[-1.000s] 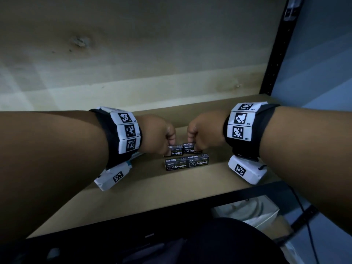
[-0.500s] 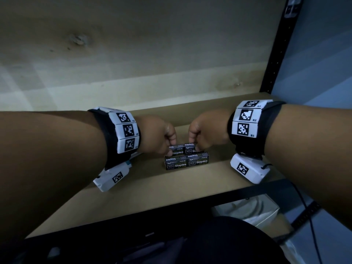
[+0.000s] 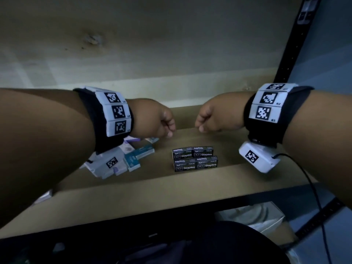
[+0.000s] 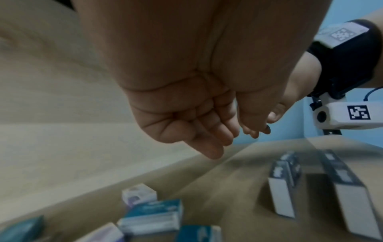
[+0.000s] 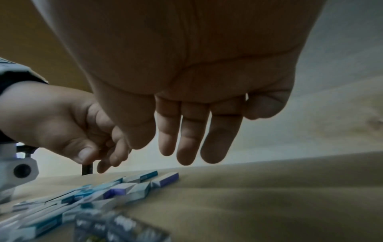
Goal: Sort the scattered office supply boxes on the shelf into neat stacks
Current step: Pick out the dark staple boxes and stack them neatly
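Note:
Black staples boxes (image 3: 195,159) stand as a tight block, two rows of two, in the middle of the brown shelf board (image 3: 190,187). My left hand (image 3: 168,130) hovers above and behind them to the left, loosely curled and holding nothing. My right hand (image 3: 200,126) hovers to the right, fingers relaxed and empty. The left wrist view shows the left hand (image 4: 228,140) empty above the staples boxes (image 4: 283,188). The right hand's (image 5: 182,153) fingers hang straight in its wrist view. Scattered teal and purple boxes (image 3: 133,157) lie left, partly under my left wrist.
The loose teal and purple boxes (image 5: 124,188) spread over the shelf's left side. A black upright post (image 3: 289,44) bounds the shelf on the right, a black front rail (image 3: 152,225) its near edge. A cable (image 3: 312,187) hangs from my right wrist. White wrapped items (image 3: 251,216) sit below.
Both hands have let go of the back staples boxes and lifted up and apart. The boxes stay in place. The scattered boxes at left have come into sight.

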